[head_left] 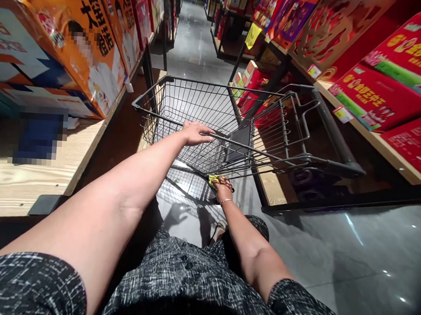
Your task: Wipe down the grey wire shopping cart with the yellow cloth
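Note:
A black wire shopping cart (207, 100) stands sideways in front of me, its handle at the right. My left hand (197, 134) is closed over the near top rail of its basket, some fingers lying along the bar. Lower down, my right hand (224, 190) is closed on a small yellow cloth (213, 179) with dark markings. That hand is at the cart's lower frame, below the basket. Its fingers partly cover the cloth, and I cannot tell whether the cloth touches the frame. A thin bracelet circles my right wrist.
On the left, a wooden shelf (23, 184) carries orange boxes (75, 40). Red boxes (378, 96) fill the right-hand shelf, whose dark metal edge (336, 201) juts out near the cart. A grey tiled aisle (194, 37) runs away between the shelves.

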A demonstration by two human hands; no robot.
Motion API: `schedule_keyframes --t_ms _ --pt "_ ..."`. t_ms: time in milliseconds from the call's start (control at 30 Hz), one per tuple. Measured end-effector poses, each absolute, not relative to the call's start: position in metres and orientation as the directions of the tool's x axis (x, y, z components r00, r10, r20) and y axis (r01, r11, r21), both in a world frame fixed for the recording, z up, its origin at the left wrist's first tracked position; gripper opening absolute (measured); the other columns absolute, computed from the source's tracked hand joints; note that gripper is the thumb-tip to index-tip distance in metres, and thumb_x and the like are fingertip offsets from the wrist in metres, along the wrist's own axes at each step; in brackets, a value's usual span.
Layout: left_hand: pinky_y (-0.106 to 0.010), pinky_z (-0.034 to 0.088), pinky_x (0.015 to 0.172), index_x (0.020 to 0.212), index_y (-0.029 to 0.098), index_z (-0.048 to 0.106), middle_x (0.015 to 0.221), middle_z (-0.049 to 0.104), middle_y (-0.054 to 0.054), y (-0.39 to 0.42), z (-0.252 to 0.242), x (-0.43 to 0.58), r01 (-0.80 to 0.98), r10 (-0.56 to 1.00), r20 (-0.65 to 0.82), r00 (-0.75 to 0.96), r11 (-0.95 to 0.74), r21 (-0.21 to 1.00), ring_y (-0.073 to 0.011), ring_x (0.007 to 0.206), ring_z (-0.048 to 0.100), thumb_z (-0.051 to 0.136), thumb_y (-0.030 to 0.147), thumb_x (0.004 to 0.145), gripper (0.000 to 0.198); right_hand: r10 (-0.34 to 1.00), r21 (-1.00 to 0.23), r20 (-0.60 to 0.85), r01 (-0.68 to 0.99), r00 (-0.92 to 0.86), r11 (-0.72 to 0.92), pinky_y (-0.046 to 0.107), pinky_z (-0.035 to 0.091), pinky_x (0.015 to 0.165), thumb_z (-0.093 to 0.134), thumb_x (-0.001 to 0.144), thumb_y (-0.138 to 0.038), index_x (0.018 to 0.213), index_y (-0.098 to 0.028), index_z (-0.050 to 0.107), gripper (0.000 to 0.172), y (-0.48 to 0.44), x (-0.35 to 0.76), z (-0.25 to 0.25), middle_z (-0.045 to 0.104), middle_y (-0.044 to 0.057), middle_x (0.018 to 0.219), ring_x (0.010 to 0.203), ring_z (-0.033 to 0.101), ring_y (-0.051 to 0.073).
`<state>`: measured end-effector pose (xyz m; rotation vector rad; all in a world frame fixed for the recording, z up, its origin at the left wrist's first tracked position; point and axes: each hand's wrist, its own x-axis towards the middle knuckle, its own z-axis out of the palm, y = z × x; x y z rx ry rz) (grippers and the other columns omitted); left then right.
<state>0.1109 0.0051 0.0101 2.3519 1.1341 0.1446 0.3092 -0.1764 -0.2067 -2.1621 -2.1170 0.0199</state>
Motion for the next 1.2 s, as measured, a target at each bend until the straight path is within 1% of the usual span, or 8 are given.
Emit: schedule_keyframes --t_ms 100,300,400,600,767,933,1067,1200 --pt "-0.052 0.018 0.117 0.135 0.04 0.066 0.149 0.058 0.004 0.006 0.009 0.112 0.697 0.759 -0.116 0.641 -0.512 0.503 -0.0342 0.142 0.036 0.049 0.056 0.096 0.046 0.994 -0.077 0.108 0.997 -0.017 0.025 0.033 0.037 0.088 0.056 0.092 -0.017 0.118 -0.031 0.074 0.034 -0.168 0.31 -0.178 0.066 0.006 0.126 0.111 0.046 0.023" --pt "-0.051 0.018 0.117 0.134 0.038 0.067 0.146 0.06 0.003 0.014 0.004 0.108 0.689 0.762 -0.091 0.642 -0.52 0.505 -0.0322 0.143 0.037 0.043 0.055 0.099 0.046 0.776 0.011 0.63 0.999 0.034 -0.053 0.041 0.037 0.096 0.059 0.093 -0.02 0.121 -0.037 0.072 0.035 -0.179 0.36 -0.062 0.064 0.007 0.125 0.117 0.044 0.027" --pt "-0.049 0.019 0.116 0.132 0.038 0.068 0.143 0.062 0.003 0.017 -0.002 0.105 0.677 0.765 -0.046 0.643 -0.539 0.502 -0.0304 0.141 0.04 0.045 0.054 0.098 0.044 0.675 0.023 0.729 0.981 0.114 -0.19 0.047 0.035 0.098 0.056 0.095 -0.024 0.123 -0.034 0.071 0.033 -0.198 0.392 -0.003 0.062 0.009 0.13 0.118 0.041 0.03" --pt "-0.051 0.018 0.117 0.125 0.038 0.071 0.14 0.064 0.002 0.013 -0.004 0.109 0.695 0.78 -0.012 0.626 -0.55 0.463 -0.029 0.14 0.041 0.045 0.056 0.098 0.042 0.584 -0.074 0.735 0.897 0.344 -0.435 0.054 0.039 0.091 0.056 0.084 -0.017 0.123 -0.029 0.07 0.044 -0.203 0.402 0.034 0.054 0.011 0.141 0.119 0.041 0.036" --pt "-0.05 0.016 0.119 0.124 0.031 0.07 0.142 0.061 -0.002 0.006 -0.002 0.116 0.751 0.814 -0.018 0.581 -0.528 0.397 -0.027 0.137 0.043 0.029 0.053 0.104 0.05 0.821 0.057 0.55 0.974 0.153 -0.22 0.046 0.043 0.086 0.052 0.088 -0.013 0.126 -0.034 0.069 0.046 -0.169 0.357 0.0 0.058 0.01 0.137 0.114 0.045 0.032" --pt "-0.05 0.016 0.119 0.105 0.029 0.075 0.132 0.065 -0.003 0.01 -0.007 0.115 0.755 0.82 0.02 0.572 -0.537 0.376 -0.0262 0.131 0.048 0.023 0.049 0.106 0.055 0.815 0.112 0.578 0.993 -0.038 -0.034 0.044 0.043 0.095 0.054 0.095 -0.019 0.123 -0.039 0.072 0.039 -0.187 0.374 -0.016 0.064 0.004 0.133 0.118 0.048 0.028" --pt "-0.051 0.014 0.12 0.102 0.029 0.076 0.133 0.064 -0.002 0.014 -0.008 0.115 0.752 0.827 0.025 0.562 -0.524 0.399 -0.026 0.132 0.047 0.028 0.047 0.105 0.051 0.744 0.1 0.667 0.988 0.023 -0.119 0.046 0.042 0.099 0.056 0.095 -0.026 0.108 -0.032 0.078 0.026 -0.232 0.434 -0.008 0.069 0.006 0.121 0.116 0.052 0.027" --pt "-0.05 0.015 0.119 0.098 0.029 0.076 0.133 0.064 -0.002 0.013 -0.005 0.117 0.757 0.832 0.004 0.555 -0.507 0.412 -0.0262 0.133 0.045 0.026 0.047 0.105 0.053 0.679 0.038 0.724 0.977 0.117 -0.209 0.047 0.042 0.102 0.053 0.097 -0.03 0.107 -0.029 0.077 0.026 -0.266 0.48 0.003 0.065 0.008 0.125 0.12 0.048 0.03"
